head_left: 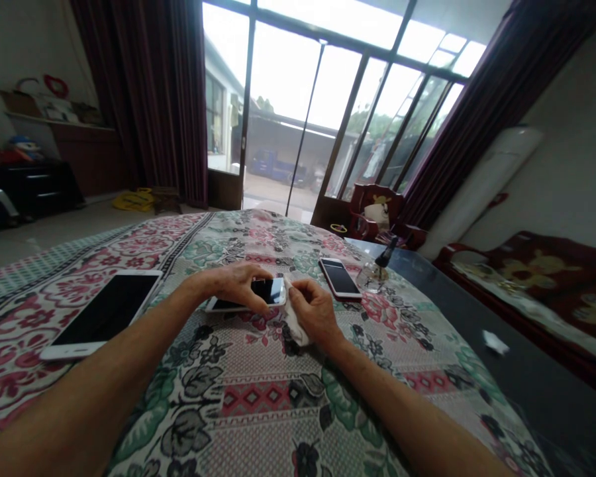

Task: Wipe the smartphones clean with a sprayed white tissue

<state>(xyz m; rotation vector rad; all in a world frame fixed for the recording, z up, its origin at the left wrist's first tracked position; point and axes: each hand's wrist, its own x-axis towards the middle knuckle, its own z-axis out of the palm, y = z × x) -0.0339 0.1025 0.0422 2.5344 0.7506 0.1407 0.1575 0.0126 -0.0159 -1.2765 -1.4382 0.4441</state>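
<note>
A white-framed smartphone [273, 291] with a dark screen lies at the middle of the patterned tablecloth. My left hand [241, 285] grips it across its width, thumb on the near edge and fingers on the far one. At the phone's right end, my right hand [314, 310] pinches a white cloth [294, 321] and presses it against the edge. Part of the cloth hangs down below the fingers. Another white phone [340, 278] lies face up to the right of my right hand. A larger white tablet [106, 311] rests beyond my left forearm.
A clear glass bottle with a black spray top [377, 271] stands at the right on the tablecloth [258, 371]. Past the table's right edge is a wooden sofa [531, 278], with a white scrap [495, 342] on the dark surface before it. Glass doors [298, 126] are ahead.
</note>
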